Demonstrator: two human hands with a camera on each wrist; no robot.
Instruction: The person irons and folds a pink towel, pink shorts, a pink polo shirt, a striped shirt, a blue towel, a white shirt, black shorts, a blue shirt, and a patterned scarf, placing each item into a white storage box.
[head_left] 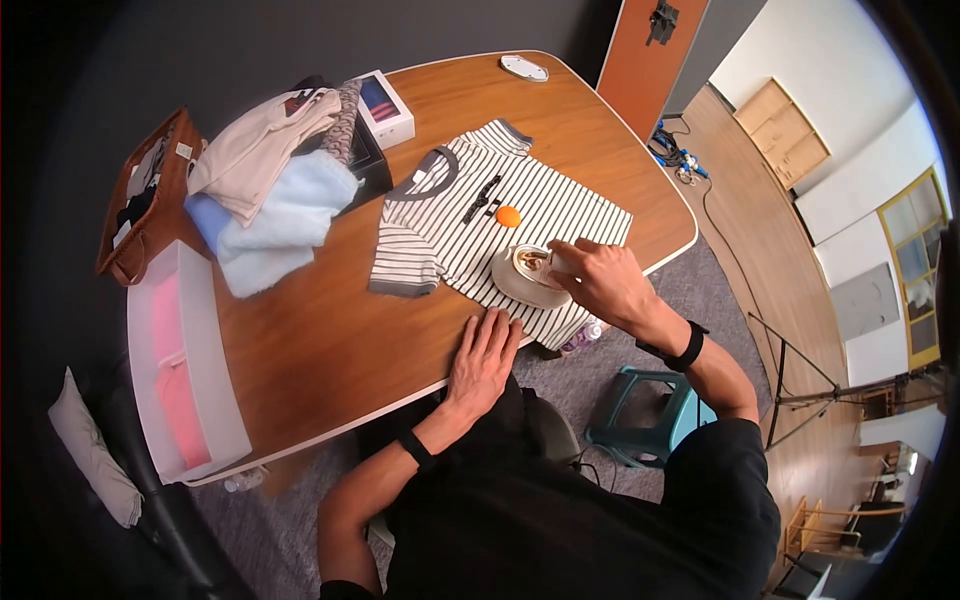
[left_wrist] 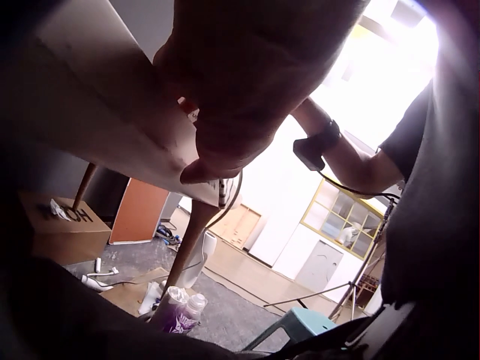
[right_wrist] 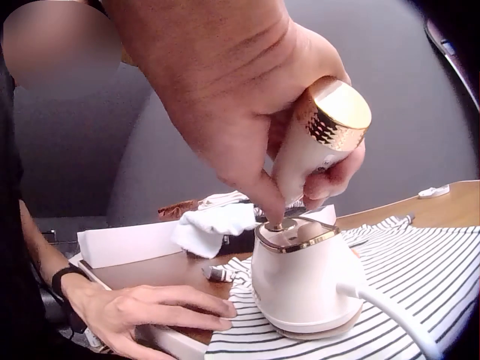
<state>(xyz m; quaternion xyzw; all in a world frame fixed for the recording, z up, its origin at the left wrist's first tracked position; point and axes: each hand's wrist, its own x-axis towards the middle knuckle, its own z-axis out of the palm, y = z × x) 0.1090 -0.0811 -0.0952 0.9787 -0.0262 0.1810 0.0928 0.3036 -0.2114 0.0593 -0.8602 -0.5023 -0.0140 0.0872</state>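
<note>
A striped T-shirt [head_left: 580, 205] with grey trim lies spread on the wooden table [head_left: 300, 355]. On its lower part stands a white, kettle-shaped appliance [head_left: 520, 290] with gold trim; the right wrist view shows its rounded body [right_wrist: 300, 289] and a white, gold-capped handle [right_wrist: 298, 161]. My right hand [head_left: 608, 282] grips that handle from above, fingers curled round it. My left hand [head_left: 482, 365] rests palm down at the table's near edge, fingers extended, fingertips by the shirt's hem. In the left wrist view the left hand [left_wrist: 247, 82] is dark, and its fingertips are hidden.
Folded clothes [head_left: 265, 170], a brown basket [head_left: 150, 200], a white box [head_left: 388, 108] and a translucent bin [head_left: 215, 400] with pink contents occupy the left side. A small white tray [head_left: 525, 68] lies at the far edge. A teal stool [head_left: 640, 415] stands below the table.
</note>
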